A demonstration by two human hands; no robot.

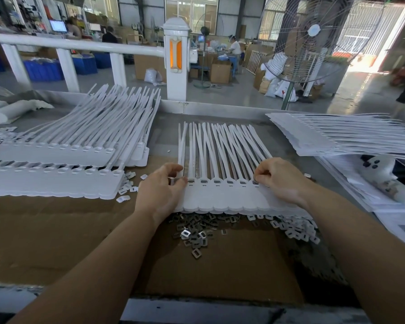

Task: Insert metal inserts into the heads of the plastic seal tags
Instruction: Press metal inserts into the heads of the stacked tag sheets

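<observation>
- On the cardboard-covered tabletop [56, 230], a joined strip of white plastic seal tags [232, 197] lies between both hands.
- Left hand [159, 190] pinches its left end.
- Right hand [278, 178] pinches a small metal insert [255, 182] at one head.
- Loose grey metal inserts [194, 232] lie just beside the strip.

Past the far edge of my desk [220, 108] I see a white railing post [176, 59] with an orange panel, and a large wire-guarded fan [313, 36] stands to its right. Blue crates [43, 71] sit on the floor behind the railing, with cardboard boxes [220, 72] further back. A white stuffed toy [381, 174] lies on printed papers [351, 183] at my right.
</observation>
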